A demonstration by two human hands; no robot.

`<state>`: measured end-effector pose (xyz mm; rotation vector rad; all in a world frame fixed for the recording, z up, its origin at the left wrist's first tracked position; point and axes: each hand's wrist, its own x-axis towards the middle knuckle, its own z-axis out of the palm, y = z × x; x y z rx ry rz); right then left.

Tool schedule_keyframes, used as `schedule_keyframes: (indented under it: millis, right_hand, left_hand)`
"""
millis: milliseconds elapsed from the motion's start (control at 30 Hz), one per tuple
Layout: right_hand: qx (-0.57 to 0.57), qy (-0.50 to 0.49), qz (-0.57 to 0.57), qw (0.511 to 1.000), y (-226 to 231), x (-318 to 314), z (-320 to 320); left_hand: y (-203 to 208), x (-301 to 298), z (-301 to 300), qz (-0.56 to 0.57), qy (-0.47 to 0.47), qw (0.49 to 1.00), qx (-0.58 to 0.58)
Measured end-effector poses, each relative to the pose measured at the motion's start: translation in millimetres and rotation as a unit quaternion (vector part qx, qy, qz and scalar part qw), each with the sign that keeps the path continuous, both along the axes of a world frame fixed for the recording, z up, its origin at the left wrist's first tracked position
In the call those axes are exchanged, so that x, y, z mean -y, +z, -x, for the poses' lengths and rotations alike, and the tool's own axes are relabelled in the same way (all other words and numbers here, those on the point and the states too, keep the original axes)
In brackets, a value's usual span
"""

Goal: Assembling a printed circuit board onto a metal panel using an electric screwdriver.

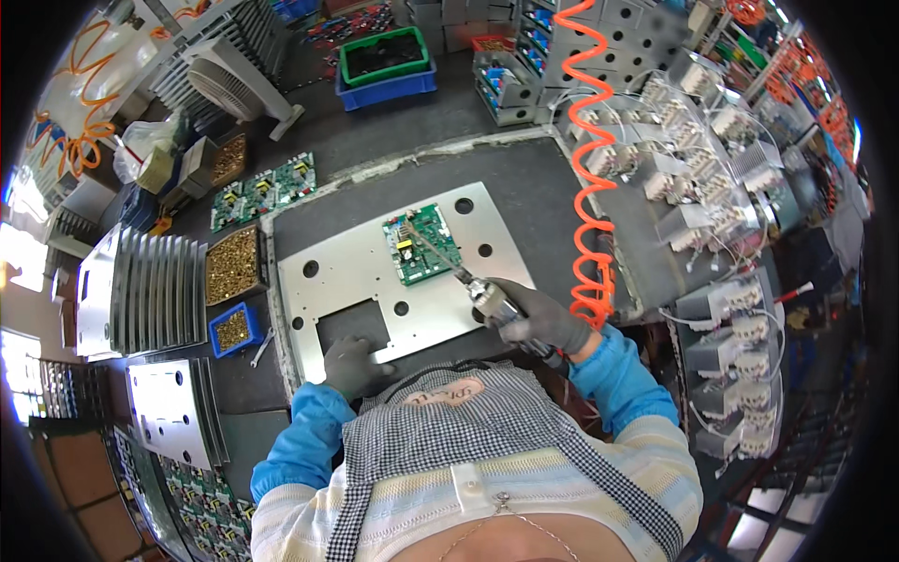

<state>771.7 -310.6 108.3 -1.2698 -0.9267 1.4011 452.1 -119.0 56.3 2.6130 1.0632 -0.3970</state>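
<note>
A flat silver metal plate with round holes and a rectangular cutout lies on the dark worktop in front of me. On its upper part rests a green circuit board. My right hand, in a grey glove, is wrapped round a power screwdriver. The tool's long bit slants up and left, its tip over the board's upper left part; contact is too fine to tell. My left hand, also gloved, grips the plate's near left edge beside the cutout, its fingertips partly hidden.
An orange coiled hose hangs right of the plate. To the left stand a blue box and a dark tray of brass-coloured fasteners, plus stacked metal plates. More circuit boards lie beyond; white-grey assemblies crowd the right.
</note>
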Motion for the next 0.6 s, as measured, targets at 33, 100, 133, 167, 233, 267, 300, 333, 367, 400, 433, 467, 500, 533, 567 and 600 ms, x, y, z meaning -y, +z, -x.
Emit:
schedule_keyframes:
  millis: [33,100,133,167,233,267,300,333,367,400,433,467,500,533,567,600]
  right_hand:
    - [-0.002,0.006,-0.005,1.000,6,3,-7]
    - [-0.024,-0.013,-0.001,1.000,31,15,-20]
    - [-0.040,-0.020,-0.037,0.998,44,15,-26]
    - [-0.035,-0.042,-0.029,0.998,54,19,-33]
    - [-0.029,-0.085,-0.090,0.992,62,21,-54]
    - [-0.030,-0.086,-0.094,0.991,72,17,-60]
    - [0.007,-0.119,-0.126,0.985,85,9,-63]
    - [0.045,-0.152,-0.157,0.975,93,3,-68]
    - [0.043,-0.154,-0.162,0.974,95,1,-75]
    - [0.086,-0.159,-0.155,0.971,97,-1,-83]
    - [0.129,-0.164,-0.148,0.967,97,-4,-93]
    - [0.167,-0.157,-0.179,0.957,89,-7,-107]
    - [0.168,-0.162,-0.183,0.955,84,-11,-117]
    - [0.194,-0.173,-0.195,0.946,81,-14,-128]
    - [0.217,-0.182,-0.211,0.936,77,-20,-138]
    - [-0.015,-0.164,-0.168,0.972,84,-22,-137]
  left_hand:
    - [9,1,-1,-0.002,-0.005,1.000,0.024]
    - [52,-1,-8,-0.028,-0.019,0.994,0.103]
    - [76,-7,-11,-0.060,-0.042,0.990,0.120]
    - [97,-12,-12,-0.090,-0.063,0.984,0.139]
    - [125,-24,-13,-0.062,-0.048,0.983,0.169]
    - [138,-29,-16,-0.036,-0.036,0.979,0.197]
    - [148,-32,-22,-0.039,-0.039,0.980,0.193]
    - [158,-34,-28,0.010,-0.026,0.977,0.213]
    - [165,-36,-36,0.058,-0.012,0.970,0.235]
    - [170,-43,-43,0.068,-0.031,0.972,0.224]
    - [173,-53,-50,0.064,-0.036,0.972,0.223]
    - [174,-62,-58,0.098,-0.037,0.978,0.182]
    - [178,-71,-68,0.131,-0.039,0.981,0.139]
    - [183,-87,-83,0.203,-0.023,0.974,0.093]
    - [187,-102,-100,0.193,-0.025,0.976,0.092]
    - [189,-120,-117,0.257,-0.071,0.956,0.122]
